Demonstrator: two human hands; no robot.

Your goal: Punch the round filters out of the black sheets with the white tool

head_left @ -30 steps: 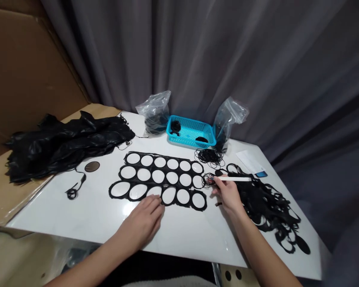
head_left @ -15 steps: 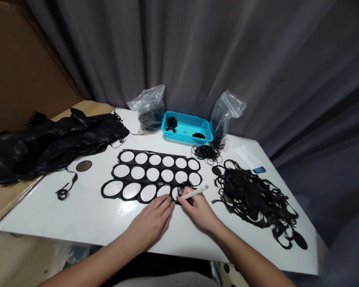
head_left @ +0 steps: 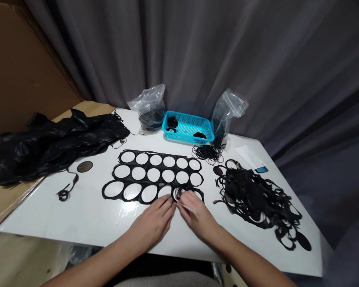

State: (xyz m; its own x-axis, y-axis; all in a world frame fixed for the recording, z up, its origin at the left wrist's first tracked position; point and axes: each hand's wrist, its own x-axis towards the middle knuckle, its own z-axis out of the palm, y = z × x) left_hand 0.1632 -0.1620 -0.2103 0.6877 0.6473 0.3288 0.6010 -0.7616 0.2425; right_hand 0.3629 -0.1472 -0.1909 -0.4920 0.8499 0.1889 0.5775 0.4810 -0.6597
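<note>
The right hand (head_left: 196, 217) closes on a slim white stick (head_left: 184, 207), apparently amid thin black rubber loops (head_left: 184, 190) on a black holed sheet (head_left: 160, 175), the left hand (head_left: 154, 223) lying open beside it.

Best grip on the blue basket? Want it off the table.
Take the near long rim of the blue basket, coming from the front and above. It's a shallow tray with a thin rim, so a thumb-inside pinch should work. The short ends are crowded, with a plastic bag at one and another at the other. Black rings lie loose inside, so keep it level.
</note>
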